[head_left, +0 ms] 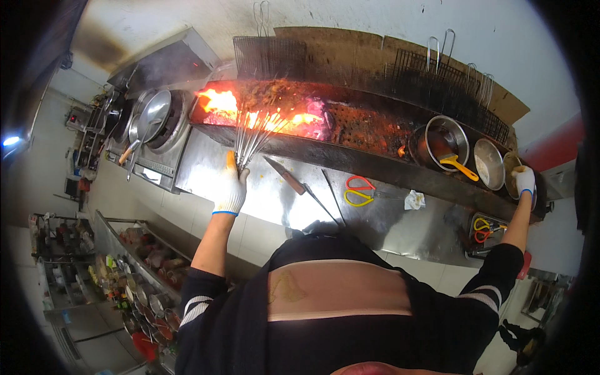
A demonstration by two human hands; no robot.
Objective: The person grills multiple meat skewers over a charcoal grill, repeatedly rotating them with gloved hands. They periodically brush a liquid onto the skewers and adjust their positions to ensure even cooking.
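My left hand, in a white knit glove with a yellow-orange patch, is closed around a fanned bundle of metal skewers. Their far ends reach over the flames at the left of a long charcoal grill, where browned food shows, blurred by glare. Far to the right, my gloved right hand is at a bowl with brownish contents. Its fingers look closed, but what they hold is too small to make out. Beside it stand a pale metal bowl and a steel pot with a yellow-handled brush.
On the steel counter lie a knife, a thin dark rod, red-and-yellow-handled scissors and crumpled white paper. A tray holds more scissors. Wire racks lean behind the grill; a wok sits left.
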